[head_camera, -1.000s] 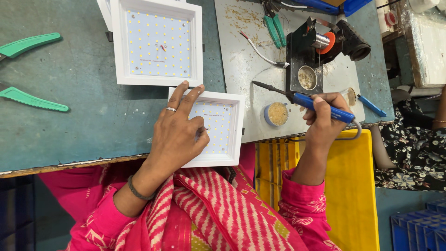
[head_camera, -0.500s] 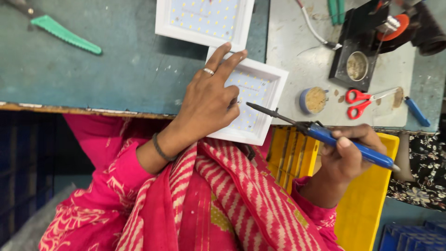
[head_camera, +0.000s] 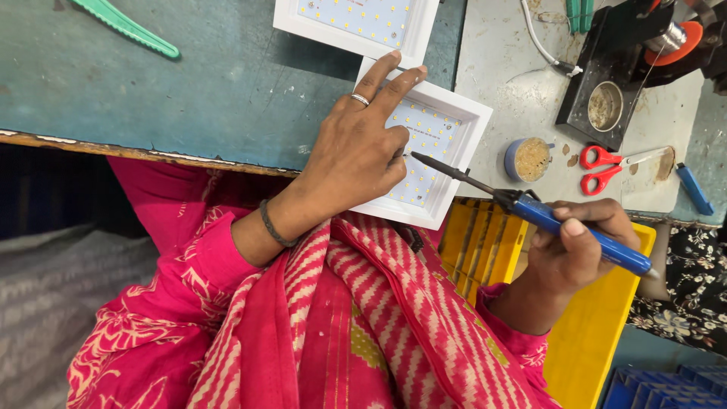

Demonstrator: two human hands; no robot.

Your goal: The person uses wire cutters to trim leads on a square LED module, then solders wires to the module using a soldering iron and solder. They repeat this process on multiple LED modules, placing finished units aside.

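Change since earlier: the view has swung left and down, so the bench edge and the pink clothing fill more of the picture; the soldering iron's tip has come in from over the bench to the lit face of the near panel, and the left hand has stayed flat on that panel.
Head view, left hand (head_camera: 356,151): palm down on the square white LED panel (head_camera: 432,151), index and middle fingers stretched long toward its far rim, the rest curled; judged to be pinning the panel so it cannot slide under the tip. It grips nothing.
Head view, right hand (head_camera: 579,250): fingers wrapped tight round the blue handle of the soldering iron (head_camera: 530,208), pen-fashion, low and to the right, so the dark tip slants in just beside the left thumb.
LED panel, place: at the near edge of the teal bench (head_camera: 151,106), its near corner overhanging toward the lap.
Second LED panel (head_camera: 356,23): farther off, touching the near one's far corner.
Blue pot (head_camera: 528,159): small, round, holding a tan paste, likely flux, set near the iron's reach.
Black stand (head_camera: 606,83): a round metal cup in it with dull residue; what it is, unclear.
Red scissors (head_camera: 606,168): lying right of the pot.
Yellow crate (head_camera: 598,333): below the bench; contents hidden by the arm.
Green tool (head_camera: 125,26): far left, lying apart.
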